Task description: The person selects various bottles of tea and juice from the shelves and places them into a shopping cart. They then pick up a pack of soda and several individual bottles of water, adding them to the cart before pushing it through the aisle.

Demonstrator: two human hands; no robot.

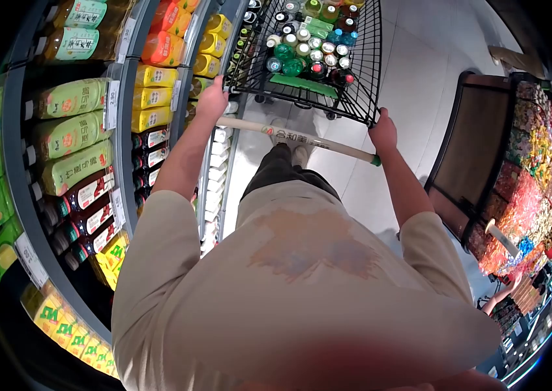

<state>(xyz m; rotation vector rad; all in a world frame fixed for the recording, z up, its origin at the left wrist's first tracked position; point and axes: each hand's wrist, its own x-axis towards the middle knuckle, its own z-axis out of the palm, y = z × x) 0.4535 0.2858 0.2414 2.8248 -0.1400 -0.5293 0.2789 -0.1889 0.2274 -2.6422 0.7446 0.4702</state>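
A black wire shopping cart [370,72] stands before me, its pale handle bar [308,139] printed with lettering and green at the right end. Bottles [292,55] with mostly white and green caps are packed inside the basket. My left hand [212,102] is closed at the cart's left rear corner, just above the bar's left end. At the right rear corner, my right hand [383,132] is wrapped around the frame above the green bar end. Fingers of both hands are partly hidden.
Shelves of green drink bottles [70,133], yellow bottles [155,98] and dark bottles [90,218] run close along the left. On the right stands a bin [533,176] of colourful wrapped goods, with another person's hand [509,287] near it. Grey tiled floor [413,58] lies between.
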